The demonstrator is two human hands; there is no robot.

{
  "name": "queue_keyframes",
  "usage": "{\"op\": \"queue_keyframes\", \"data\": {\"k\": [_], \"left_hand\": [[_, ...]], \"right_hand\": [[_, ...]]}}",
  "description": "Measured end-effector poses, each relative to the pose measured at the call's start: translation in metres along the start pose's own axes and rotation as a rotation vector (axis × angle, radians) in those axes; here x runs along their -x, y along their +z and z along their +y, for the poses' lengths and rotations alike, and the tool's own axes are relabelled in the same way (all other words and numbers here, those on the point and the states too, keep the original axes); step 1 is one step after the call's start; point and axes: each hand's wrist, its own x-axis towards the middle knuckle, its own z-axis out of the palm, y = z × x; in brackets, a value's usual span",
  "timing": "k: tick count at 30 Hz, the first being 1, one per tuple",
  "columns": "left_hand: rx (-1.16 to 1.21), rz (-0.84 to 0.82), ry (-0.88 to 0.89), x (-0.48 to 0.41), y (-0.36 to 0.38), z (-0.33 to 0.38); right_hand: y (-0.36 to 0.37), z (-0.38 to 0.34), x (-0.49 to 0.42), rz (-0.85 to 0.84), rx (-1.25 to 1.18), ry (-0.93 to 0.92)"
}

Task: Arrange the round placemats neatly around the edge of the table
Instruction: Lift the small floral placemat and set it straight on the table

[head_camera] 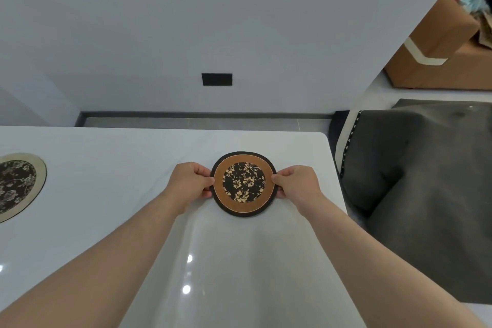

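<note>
Brown-banded round placemat (244,184), black rim, black centre with tan flower print: lies near the far right corner of the white table (133,221), close to both the far edge and the right edge. Whether it rests fully flat or is lifted a little cannot be told from this view.

Left hand (190,184): at the mat's left rim, fingers curled, thumb and fingertips pinching the edge.

Right hand (295,184): at the mat's right rim, likewise pinching the edge between thumb and fingers. Both forearms reach in from the near side.

Second round placemat (18,185): pale cream band, dark centre with a light floral pattern, lying flat on the table well to the left, partly cut off by the picture's edge. No hand is near it. It sits back from the far edge at about the same depth as the brown one.

Surroundings: grey upholstered chair (415,181) just beside the table's right edge; cardboard box (436,42) with cloth in it beyond, at the upper right; grey wall with a dark wall plate (217,79).

Progress, as a judgement: one mat appears already placed at the left; the brown one is at or close to its spot, with only squaring-up and release remaining. No further loose mats or stack show in view, so how many remain, and the state of the table's near and left sides, cannot be told.
</note>
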Motion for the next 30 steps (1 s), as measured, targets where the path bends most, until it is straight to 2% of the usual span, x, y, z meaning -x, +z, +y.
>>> {"op": "queue_keyframes", "data": {"k": [13, 21, 30], "left_hand": [[-0.057, 0.036, 0.041, 0.003, -0.007, -0.009], [-0.151, 0.044, 0.086, 0.01, -0.005, -0.014], [-0.26, -0.047, 0.048, 0.012, -0.015, -0.016]], "right_hand": [[0.005, 0.008, 0.005, -0.029, 0.048, -0.012], [0.004, 0.016, 0.01, -0.023, 0.2, -0.045], [0.005, 0.018, 0.016, -0.068, 0.284, -0.063]]}}
